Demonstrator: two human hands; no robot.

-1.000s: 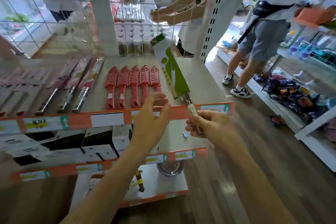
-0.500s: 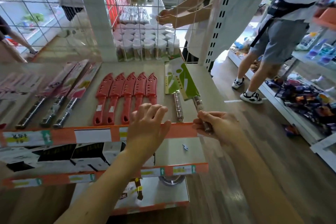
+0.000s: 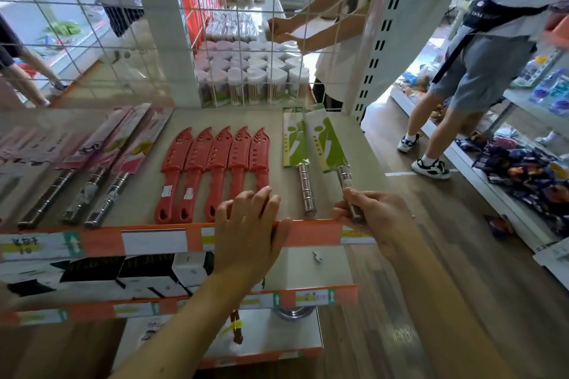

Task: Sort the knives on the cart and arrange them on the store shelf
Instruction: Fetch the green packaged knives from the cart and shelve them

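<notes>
Two green-sleeved knives (image 3: 311, 138), five red knives (image 3: 215, 160), three pink-sleeved knives (image 3: 123, 144)

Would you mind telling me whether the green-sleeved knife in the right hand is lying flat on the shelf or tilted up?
Apparently flat: its green-sleeved knife lies along the shelf beside its twin, handle in the right hand.

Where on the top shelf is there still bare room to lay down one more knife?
A bare strip lies between the red sheathed knives and the resting green-sleeved cleaver. More bare board runs right of the green-sleeved cleaver held by the right hand, up to the shelf's end. The left part, with the pink-packaged steel-handled knives, is crowded.
</notes>
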